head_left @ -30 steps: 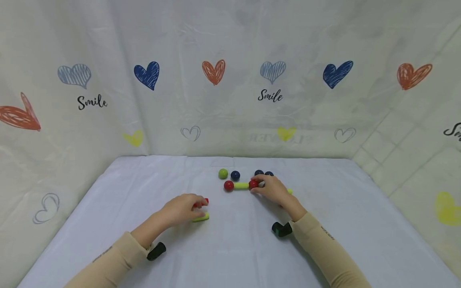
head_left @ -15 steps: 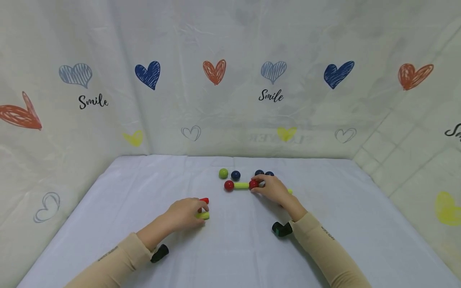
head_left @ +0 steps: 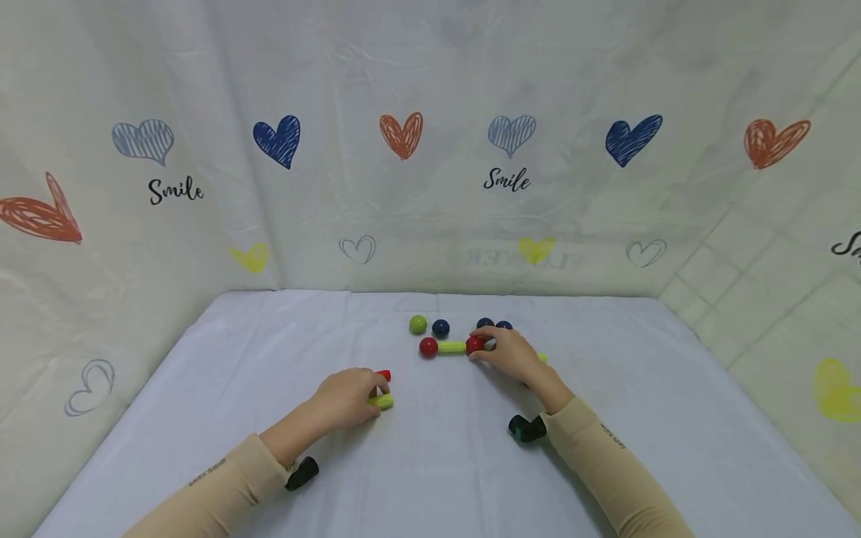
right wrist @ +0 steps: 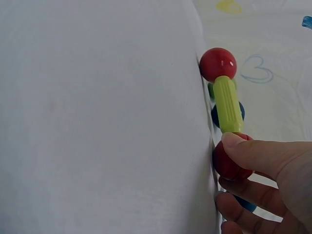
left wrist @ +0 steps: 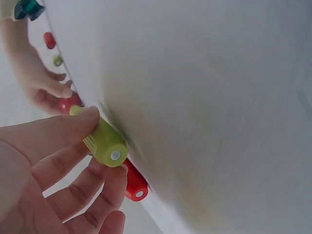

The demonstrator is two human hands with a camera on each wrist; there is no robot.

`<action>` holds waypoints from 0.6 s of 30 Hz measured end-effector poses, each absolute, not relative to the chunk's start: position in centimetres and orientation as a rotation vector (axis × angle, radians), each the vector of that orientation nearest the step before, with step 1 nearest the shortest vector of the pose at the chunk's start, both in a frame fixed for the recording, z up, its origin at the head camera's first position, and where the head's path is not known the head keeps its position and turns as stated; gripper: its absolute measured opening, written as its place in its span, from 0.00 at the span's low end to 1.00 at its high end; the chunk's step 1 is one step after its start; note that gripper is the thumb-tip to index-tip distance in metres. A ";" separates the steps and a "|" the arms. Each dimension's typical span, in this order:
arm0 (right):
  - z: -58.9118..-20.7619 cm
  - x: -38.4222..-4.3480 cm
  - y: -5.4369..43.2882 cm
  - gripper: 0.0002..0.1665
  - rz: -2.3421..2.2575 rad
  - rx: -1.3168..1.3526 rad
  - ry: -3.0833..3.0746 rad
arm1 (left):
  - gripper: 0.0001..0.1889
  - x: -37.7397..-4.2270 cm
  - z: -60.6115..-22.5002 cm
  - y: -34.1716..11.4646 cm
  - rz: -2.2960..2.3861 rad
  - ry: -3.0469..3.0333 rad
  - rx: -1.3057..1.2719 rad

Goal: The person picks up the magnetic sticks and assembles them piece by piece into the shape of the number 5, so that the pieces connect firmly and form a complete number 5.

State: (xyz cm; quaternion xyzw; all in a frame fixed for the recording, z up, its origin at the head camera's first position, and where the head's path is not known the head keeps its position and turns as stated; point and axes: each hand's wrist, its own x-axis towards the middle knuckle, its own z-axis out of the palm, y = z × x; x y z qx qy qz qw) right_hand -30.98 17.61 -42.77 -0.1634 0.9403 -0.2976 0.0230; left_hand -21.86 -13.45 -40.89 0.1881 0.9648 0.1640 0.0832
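Observation:
My left hand (head_left: 344,397) pinches a yellow-green magnetic rod (left wrist: 108,141) between thumb and fingers, its round metal end facing the left wrist camera. Just beyond that rod lies a red magnetic rod (left wrist: 136,183), partly behind the fingers. Farther back on the table, my right hand (head_left: 507,353) grips a red ball (right wrist: 229,163) with thumb and fingertips. From this ball a second yellow-green rod (right wrist: 227,105) runs to another red ball (right wrist: 218,64) at its far end, so the three form a dumbbell shape.
Behind the dumbbell sit a green ball (head_left: 418,324), a dark blue ball (head_left: 440,328) and two more dark blue balls (head_left: 485,323). Another yellow-green piece (head_left: 542,358) shows past the right hand. A white cloth (head_left: 430,463) covers the table, with a printed curtain (head_left: 430,194) behind.
My left hand has come down and a little to the right, and its thumb and fingers have taken hold of the yellow-green rod. The right hand keeps its place on the red ball.

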 end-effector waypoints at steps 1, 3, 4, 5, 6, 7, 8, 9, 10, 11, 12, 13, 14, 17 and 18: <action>-42.8 -31.0 17.6 0.25 -0.922 -0.509 2.911 | 0.13 -21.8 -40.8 -13.4 0.503 2.882 0.558; -42.8 -31.0 17.6 0.25 -0.919 -0.510 2.910 | 0.12 -21.9 -40.6 -13.3 0.528 2.891 0.559; -42.8 -31.0 17.6 0.25 -0.918 -0.510 2.910 | 0.12 -21.9 -40.5 -13.2 0.546 2.892 0.560; -42.8 -31.0 17.7 0.25 -0.918 -0.508 2.910 | 0.11 -21.9 -40.4 -13.2 0.566 2.894 0.556; -42.8 -31.0 17.6 0.25 -0.919 -0.507 2.909 | 0.11 -21.9 -40.3 -13.1 0.589 2.894 0.551; -42.8 -31.0 17.7 0.25 -0.919 -0.505 2.909 | 0.10 -22.0 -40.2 -13.0 0.614 2.892 0.540; -42.9 -31.0 17.7 0.25 -0.919 -0.505 2.909 | 0.10 -22.0 -40.2 -13.0 0.641 2.889 0.532; -42.9 -31.0 17.7 0.25 -0.920 -0.504 2.909 | 0.10 -22.1 -40.1 -12.9 0.666 2.885 0.519; -42.9 -31.0 17.7 0.25 -0.921 -0.504 2.909 | 0.11 -22.2 -40.0 -12.8 0.691 2.880 0.503; -42.9 -31.1 17.7 0.25 -0.921 -0.505 2.909 | 0.11 -22.3 -40.0 -12.8 0.708 2.877 0.489; -42.9 -31.1 17.7 0.25 -0.921 -0.505 2.909 | 0.11 -22.4 -39.9 -12.7 0.724 2.872 0.478; -42.9 -31.1 17.6 0.25 -0.918 -0.507 2.910 | 0.12 -22.5 -39.9 -12.6 0.737 2.867 0.475; -42.9 -31.1 17.6 0.25 -0.917 -0.508 2.910 | 0.12 -22.6 -39.9 -12.5 0.747 2.863 0.476; -42.9 -31.1 17.6 0.25 -0.914 -0.500 2.912 | 0.13 -23.0 -40.1 -12.3 0.793 2.831 0.491; -42.9 -31.1 17.6 0.25 -0.913 -0.498 2.911 | 0.13 -23.2 -40.1 -12.2 0.830 2.807 0.503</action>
